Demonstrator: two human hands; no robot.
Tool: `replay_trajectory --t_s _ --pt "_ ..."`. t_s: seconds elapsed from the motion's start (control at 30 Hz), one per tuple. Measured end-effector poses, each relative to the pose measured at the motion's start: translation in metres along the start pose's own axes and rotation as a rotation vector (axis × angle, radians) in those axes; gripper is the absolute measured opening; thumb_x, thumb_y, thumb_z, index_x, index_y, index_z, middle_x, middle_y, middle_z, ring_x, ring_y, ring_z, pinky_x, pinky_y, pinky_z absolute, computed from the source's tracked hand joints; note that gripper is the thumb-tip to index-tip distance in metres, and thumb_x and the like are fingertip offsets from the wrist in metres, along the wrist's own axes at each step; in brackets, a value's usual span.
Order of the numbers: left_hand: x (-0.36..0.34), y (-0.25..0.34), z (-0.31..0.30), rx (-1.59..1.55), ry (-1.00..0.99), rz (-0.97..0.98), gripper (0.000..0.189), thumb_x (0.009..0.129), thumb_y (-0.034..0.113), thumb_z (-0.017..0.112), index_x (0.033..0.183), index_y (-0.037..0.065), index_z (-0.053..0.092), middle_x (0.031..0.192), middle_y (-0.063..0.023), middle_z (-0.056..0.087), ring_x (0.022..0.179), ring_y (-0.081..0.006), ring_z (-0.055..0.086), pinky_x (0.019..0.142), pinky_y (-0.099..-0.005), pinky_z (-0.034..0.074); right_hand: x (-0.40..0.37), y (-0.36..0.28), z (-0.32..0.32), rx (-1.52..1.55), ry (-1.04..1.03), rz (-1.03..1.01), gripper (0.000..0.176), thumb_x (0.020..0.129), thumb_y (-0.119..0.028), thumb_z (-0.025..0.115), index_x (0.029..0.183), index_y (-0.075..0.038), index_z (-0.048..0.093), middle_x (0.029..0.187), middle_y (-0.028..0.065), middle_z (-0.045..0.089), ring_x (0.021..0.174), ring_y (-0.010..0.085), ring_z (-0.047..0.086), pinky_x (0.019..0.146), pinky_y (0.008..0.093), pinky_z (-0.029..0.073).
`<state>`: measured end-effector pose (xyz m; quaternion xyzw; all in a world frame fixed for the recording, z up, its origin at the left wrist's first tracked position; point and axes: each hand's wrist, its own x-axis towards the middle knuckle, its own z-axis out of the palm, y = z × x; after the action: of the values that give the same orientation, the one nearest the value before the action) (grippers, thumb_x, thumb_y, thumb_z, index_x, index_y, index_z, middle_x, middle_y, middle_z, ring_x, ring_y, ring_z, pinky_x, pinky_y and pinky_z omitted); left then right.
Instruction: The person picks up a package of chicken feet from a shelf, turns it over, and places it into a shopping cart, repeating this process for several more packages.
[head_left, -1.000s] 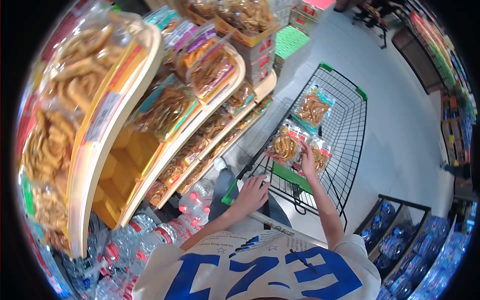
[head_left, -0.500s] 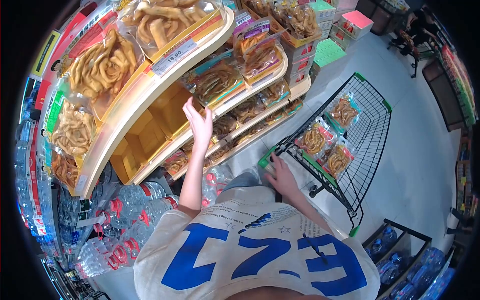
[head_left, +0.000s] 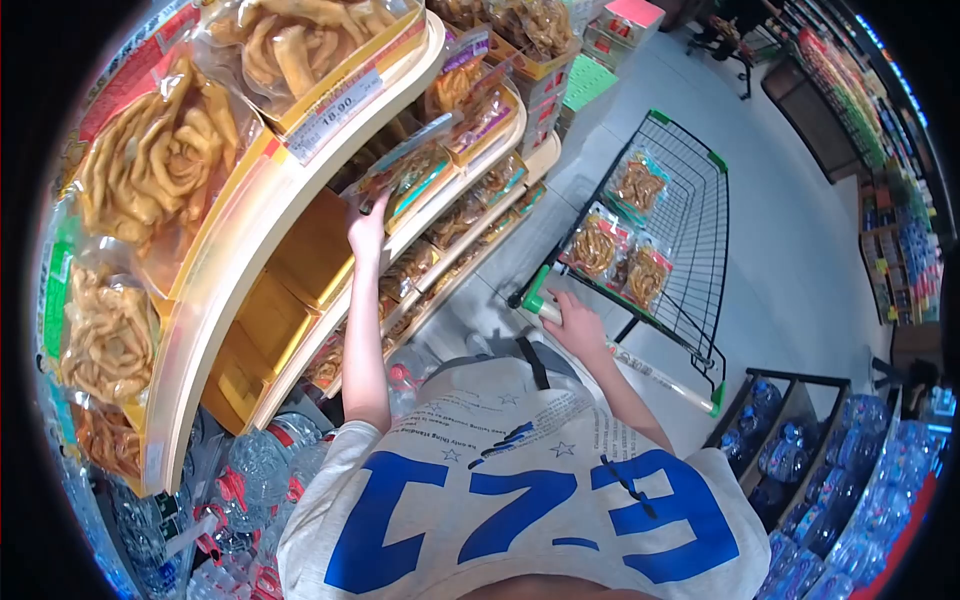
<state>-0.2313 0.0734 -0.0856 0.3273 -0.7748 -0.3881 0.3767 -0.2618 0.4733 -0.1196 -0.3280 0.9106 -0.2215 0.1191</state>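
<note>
My left hand (head_left: 367, 230) reaches into a middle shelf compartment, its fingers closed on the near end of a clear packet of chicken feet (head_left: 398, 160). The packet is tipped up, and another teal-edged packet (head_left: 418, 183) shows below it. My right hand (head_left: 574, 322) is on the green and white handle (head_left: 548, 308) of a shopping cart, fingers curled over the bar. In the wire cart (head_left: 690, 230) lie three packets of chicken feet: one teal-edged (head_left: 638, 187) and two red-edged ones (head_left: 597, 245) nearer the handle.
A curved upper shelf (head_left: 300, 190) with a price label (head_left: 335, 115) holds larger packets. Yellow display boxes (head_left: 275, 310) stand beside my left forearm. Big water bottles (head_left: 250, 470) sit at lower left, with a bottle rack (head_left: 790, 450) at lower right. A person (head_left: 735, 25) is far back.
My left hand has gone from open beside the packet to gripping it, and the packet is now tilted up. My right hand stays on the handle. The view has shifted.
</note>
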Motion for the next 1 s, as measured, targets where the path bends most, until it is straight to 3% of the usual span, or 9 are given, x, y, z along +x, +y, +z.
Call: replay_trajectory --t_s 0.27,0.3,0.4,0.43,0.5,0.6,0.63,0.7,1.0 --pt "-0.011 0.001 0.003 -0.2 0.107 0.247 0.021 0.08 0.008 0.06 0.1 0.002 0.065 0.097 -0.0153 0.063 0.087 -0.0313 0.058 0.087 -0.0378 0.042 -0.002 -0.003 0.007 -0.154 0.044 0.049 0.032 0.073 -0.034 0.064 0.097 -0.013 0.059 0.079 0.0103 0.064 0.069 0.0307 0.063 0.063 0.041 0.051" --pt "-0.018 0.045 -0.022 0.024 0.147 0.531 0.029 0.076 0.002 0.054 0.102 0.003 0.064 0.1 -0.0138 0.064 0.089 -0.0306 0.058 0.09 -0.0383 0.04 -0.003 -0.002 0.008 -0.164 0.047 0.052 0.03 0.073 -0.035 0.064 0.093 -0.012 0.059 0.076 0.0101 0.063 0.067 0.0302 0.063 0.061 0.041 0.051" --pt "-0.03 0.084 -0.049 0.067 0.094 0.672 0.035 0.071 0.006 0.053 0.103 0.005 0.065 0.104 -0.0107 0.066 0.097 -0.0271 0.058 0.092 -0.0367 0.04 -0.004 -0.001 0.009 -0.2 0.081 0.006 0.029 0.072 -0.036 0.064 0.086 -0.011 0.058 0.07 0.0097 0.061 0.063 0.0294 0.061 0.056 0.0411 0.049" --pt "-0.035 0.09 -0.057 0.078 0.054 0.733 0.034 0.072 0.014 0.065 0.104 0.005 0.066 0.105 -0.0086 0.065 0.097 -0.0247 0.057 0.09 -0.035 0.041 -0.006 0.0 0.009 -0.213 0.094 -0.018 0.029 0.072 -0.036 0.065 0.084 -0.011 0.057 0.069 0.0095 0.06 0.062 0.0291 0.061 0.055 0.0412 0.048" --pt "-0.052 0.11 -0.071 0.04 -0.008 0.736 0.032 0.072 0.008 0.056 0.103 0.003 0.066 0.102 -0.0076 0.066 0.092 -0.0259 0.057 0.087 -0.0339 0.042 -0.01 0.008 0.017 -0.244 0.167 -0.077 0.029 0.073 -0.037 0.065 0.079 -0.01 0.055 0.063 0.0084 0.057 0.057 0.0287 0.059 0.052 0.0403 0.046" --pt "-0.08 0.098 -0.068 -0.209 -0.066 0.489 0.032 0.068 0.007 0.067 0.1 0.002 0.065 0.097 -0.0068 0.067 0.089 -0.0208 0.057 0.082 -0.0306 0.044 -0.011 0.006 0.013 -0.221 0.219 -0.124 0.029 0.074 -0.037 0.066 0.08 -0.01 0.057 0.057 0.0075 0.056 0.053 0.0275 0.058 0.049 0.0385 0.045" --pt "-0.098 0.086 -0.072 -0.278 -0.265 0.059 0.026 0.078 0.01 0.068 0.102 0.001 0.063 0.092 -0.0056 0.066 0.083 -0.0122 0.056 0.075 -0.0251 0.044 -0.013 0.005 0.011 -0.203 0.228 -0.134 0.029 0.075 -0.038 0.066 0.081 -0.01 0.058 0.056 0.0075 0.056 0.052 0.0274 0.058 0.049 0.038 0.045" --pt "-0.115 0.078 -0.064 -0.512 -0.242 -0.204 0.026 0.085 0.017 0.065 0.105 0.0 0.061 0.088 -0.0042 0.064 0.077 -0.0067 0.053 0.069 -0.0211 0.043 -0.016 0.004 0.008 -0.169 0.242 -0.155 0.029 0.076 -0.038 0.065 0.084 -0.01 0.059 0.055 0.0074 0.056 0.05 0.0273 0.057 0.048 0.0372 0.045" --pt "-0.134 0.081 -0.067 -0.493 -0.417 -0.416 0.032 0.087 0.016 0.062 0.112 -0.003 0.056 0.1 -0.0052 0.062 0.086 -0.0098 0.055 0.077 -0.0223 0.043 -0.061 0.03 0.006 -0.048 0.24 0.178 0.016 0.088 -0.027 0.054 0.089 -0.012 0.058 0.057 0.011 0.058 0.051 0.0282 0.059 0.048 0.0396 0.044"
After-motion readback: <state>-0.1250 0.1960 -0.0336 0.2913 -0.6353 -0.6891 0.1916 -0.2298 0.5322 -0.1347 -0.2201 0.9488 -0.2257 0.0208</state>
